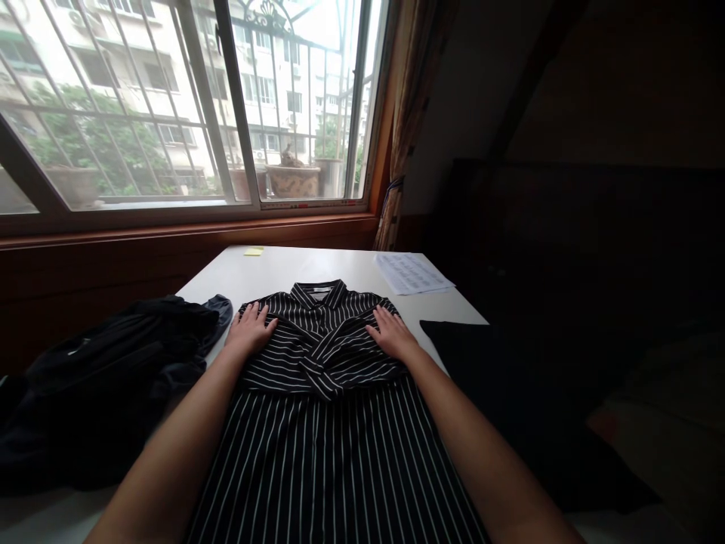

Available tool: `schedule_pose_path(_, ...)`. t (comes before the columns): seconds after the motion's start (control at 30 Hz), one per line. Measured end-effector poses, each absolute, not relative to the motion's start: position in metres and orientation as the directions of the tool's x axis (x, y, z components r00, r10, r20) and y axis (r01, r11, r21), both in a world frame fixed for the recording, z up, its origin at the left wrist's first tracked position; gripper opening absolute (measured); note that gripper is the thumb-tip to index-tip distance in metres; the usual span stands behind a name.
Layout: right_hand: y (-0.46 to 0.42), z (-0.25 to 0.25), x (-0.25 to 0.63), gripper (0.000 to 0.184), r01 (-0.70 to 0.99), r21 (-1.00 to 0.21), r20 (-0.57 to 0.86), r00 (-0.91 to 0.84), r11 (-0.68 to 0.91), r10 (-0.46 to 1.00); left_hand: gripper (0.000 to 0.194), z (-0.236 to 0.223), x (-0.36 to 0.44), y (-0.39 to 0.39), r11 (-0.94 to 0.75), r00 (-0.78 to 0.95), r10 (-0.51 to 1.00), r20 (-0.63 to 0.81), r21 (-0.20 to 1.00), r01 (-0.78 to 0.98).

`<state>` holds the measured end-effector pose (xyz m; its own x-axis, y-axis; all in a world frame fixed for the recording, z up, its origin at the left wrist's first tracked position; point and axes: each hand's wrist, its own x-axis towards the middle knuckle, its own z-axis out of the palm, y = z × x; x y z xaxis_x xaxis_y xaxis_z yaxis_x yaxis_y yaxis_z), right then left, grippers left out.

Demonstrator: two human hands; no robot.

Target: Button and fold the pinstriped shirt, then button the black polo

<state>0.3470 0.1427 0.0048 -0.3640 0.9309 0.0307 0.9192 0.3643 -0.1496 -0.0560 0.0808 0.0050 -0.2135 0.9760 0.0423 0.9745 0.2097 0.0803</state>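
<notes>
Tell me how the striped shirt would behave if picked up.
The striped shirt would probably be floppy, since its cloth lies flat with soft creases. Its crossed sleeves would likely flop loose, as they look simply laid over the front. The collar may stay stiffer, judging by its crisp outline.

On the white table [294, 264], a small yellow note [254, 251] lies near the far left corner, and printed sheets [413, 273] lie by the far right edge; a heap of dark clothes [113, 370] sits at the left, a dark cloth [510, 393] at the right; beyond the far side, a barred window [186, 106] shows flowerpots [293, 180], trees and pale buildings, with a patterned curtain [403, 113] hanging at its right
</notes>
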Motion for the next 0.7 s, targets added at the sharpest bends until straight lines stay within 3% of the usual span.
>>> schedule_pose_path(0.7,0.138,0.007,0.347,0.078,0.927,-0.153,0.046,-0.341,0.344,0.939,0.081,0.007,-0.056,0.079,0.214,-0.217,0.976,0.021,0.080,0.973)
